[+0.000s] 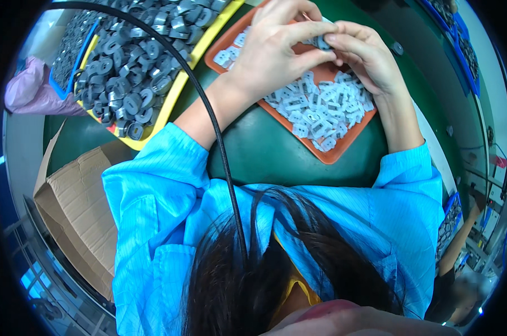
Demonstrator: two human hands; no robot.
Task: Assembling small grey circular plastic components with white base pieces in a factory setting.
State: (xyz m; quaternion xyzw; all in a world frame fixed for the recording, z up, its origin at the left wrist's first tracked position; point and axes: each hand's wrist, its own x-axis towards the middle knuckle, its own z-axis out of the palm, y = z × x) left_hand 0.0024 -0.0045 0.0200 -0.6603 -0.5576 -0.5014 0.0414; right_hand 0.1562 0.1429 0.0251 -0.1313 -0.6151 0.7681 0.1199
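Left hand [276, 45] and right hand [371, 59] are pinching one small blue-grey piece [321, 42] between them in the head-camera view, each with thumb and forefinger narrowed to the tips. Fingers are covering much of the piece, so its full shape I cannot tell; the fingertip grip is probably suiting something so small.

The piece is hovering above a shallow orange plastic tray [325, 73], where small translucent white plastic pieces [320, 106] are lying heaped. The tray is sitting cornerwise to the worker, one corner pointing toward the chest, seemingly so that its contents are staying within easy reach of both hands.

To the worker's left, a yellow-rimmed bin [178, 92] is holding a deep pile of grey, rounded parts [133, 73], its raised edge likely preventing spills onto the green tabletop [259, 157]. A black braided cable [222, 151] is arching across the view in front of the left forearm. Below the bin, an open brown cardboard box [82, 196] is standing near the left sleeve [152, 173] of a bright blue smock, apparently leaving the tabletop for the parts.
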